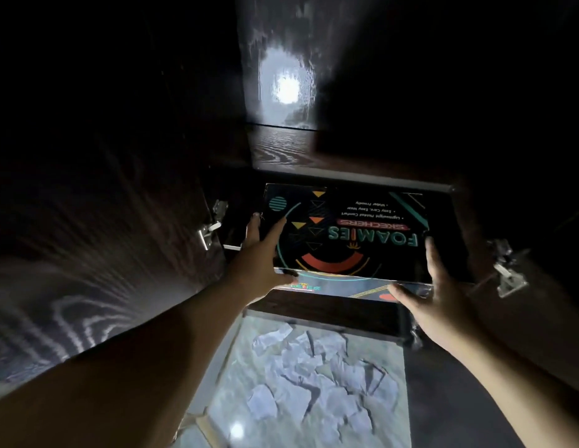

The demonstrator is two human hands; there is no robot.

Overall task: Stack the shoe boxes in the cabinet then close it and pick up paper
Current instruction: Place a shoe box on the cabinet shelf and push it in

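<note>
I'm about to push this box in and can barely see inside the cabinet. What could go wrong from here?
1. The left hand and right hand hold the top shoe box by its edges only; it may tilt or slip off the box beneath.
2. The cabinet interior is dark, so clearance under the shelf is hard to judge.
3. Scattered paper on the floor could slide underfoot.
</note>
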